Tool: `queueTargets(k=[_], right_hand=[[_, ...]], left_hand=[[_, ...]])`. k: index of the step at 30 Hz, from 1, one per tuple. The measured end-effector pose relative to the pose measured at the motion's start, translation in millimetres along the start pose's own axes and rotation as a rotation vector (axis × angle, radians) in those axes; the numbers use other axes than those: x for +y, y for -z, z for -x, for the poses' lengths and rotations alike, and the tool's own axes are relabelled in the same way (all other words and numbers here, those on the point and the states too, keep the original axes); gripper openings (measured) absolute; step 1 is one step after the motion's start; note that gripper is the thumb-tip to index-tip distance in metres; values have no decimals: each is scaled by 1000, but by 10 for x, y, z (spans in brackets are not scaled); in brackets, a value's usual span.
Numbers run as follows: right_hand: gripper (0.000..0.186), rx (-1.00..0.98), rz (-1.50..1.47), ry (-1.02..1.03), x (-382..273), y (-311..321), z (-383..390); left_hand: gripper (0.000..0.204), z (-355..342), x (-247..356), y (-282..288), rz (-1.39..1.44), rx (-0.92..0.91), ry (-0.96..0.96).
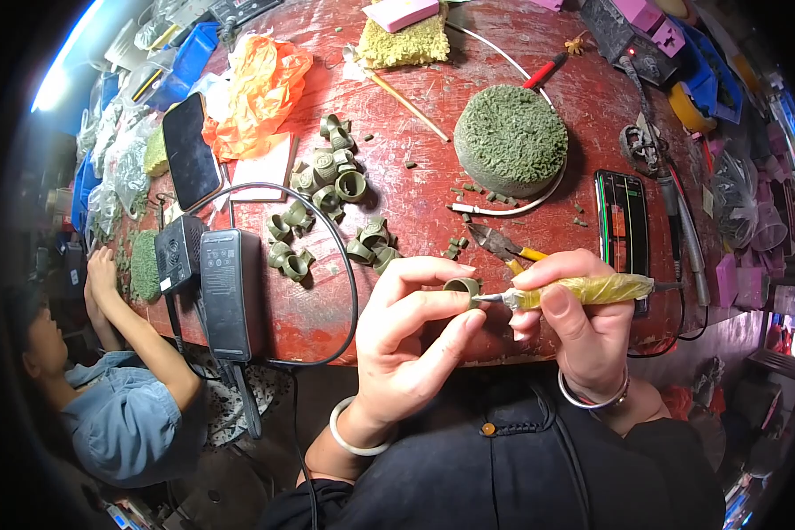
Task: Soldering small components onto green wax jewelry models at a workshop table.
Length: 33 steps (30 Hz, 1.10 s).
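Observation:
My left hand (408,349) is closed on a small olive-green ring (461,286), pinched at the front of the table. My right hand (574,322) grips a slim tool (592,288) wrapped in yellow film, its pointed metal tip at the ring's right side. Just behind my hands, nippers (491,243) with yellow handles lie beside small green bits. To their left sit loose piles of similar olive-green rings (351,185). A round block (511,139) topped with rough green crumbly material stands behind the nippers.
The red table (397,106) holds a black adapter (227,296) with looping cables, phones (624,238) (187,150), an orange bag (256,97), a yellow sponge (402,49) and a wired pen-like tool (691,247). A co-worker (128,415) sits at left, hands (103,274) at the table.

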State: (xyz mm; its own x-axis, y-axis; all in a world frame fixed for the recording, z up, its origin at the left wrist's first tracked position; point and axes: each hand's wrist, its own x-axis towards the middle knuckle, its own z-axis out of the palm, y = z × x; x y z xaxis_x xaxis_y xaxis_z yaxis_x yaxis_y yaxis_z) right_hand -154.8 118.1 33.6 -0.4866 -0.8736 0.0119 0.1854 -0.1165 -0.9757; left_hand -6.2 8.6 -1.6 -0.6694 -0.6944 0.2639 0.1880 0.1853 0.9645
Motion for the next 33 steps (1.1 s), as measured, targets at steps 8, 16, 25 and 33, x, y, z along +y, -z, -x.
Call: queueTargets(k=[8, 16, 25, 33], right_hand=[[17, 10, 29, -22, 12, 6, -9], [15, -94, 113, 54, -5, 16, 5], [14, -57, 170, 91, -10, 11, -18], [15, -98, 189, 92, -4, 29, 14]], left_hand=[[17, -16, 97, -24, -271, 38, -111], [19, -25, 185, -3, -539, 27, -191], [24, -37, 208, -2, -641, 21, -283], [24, -38, 211, -6, -614, 6, -280]])
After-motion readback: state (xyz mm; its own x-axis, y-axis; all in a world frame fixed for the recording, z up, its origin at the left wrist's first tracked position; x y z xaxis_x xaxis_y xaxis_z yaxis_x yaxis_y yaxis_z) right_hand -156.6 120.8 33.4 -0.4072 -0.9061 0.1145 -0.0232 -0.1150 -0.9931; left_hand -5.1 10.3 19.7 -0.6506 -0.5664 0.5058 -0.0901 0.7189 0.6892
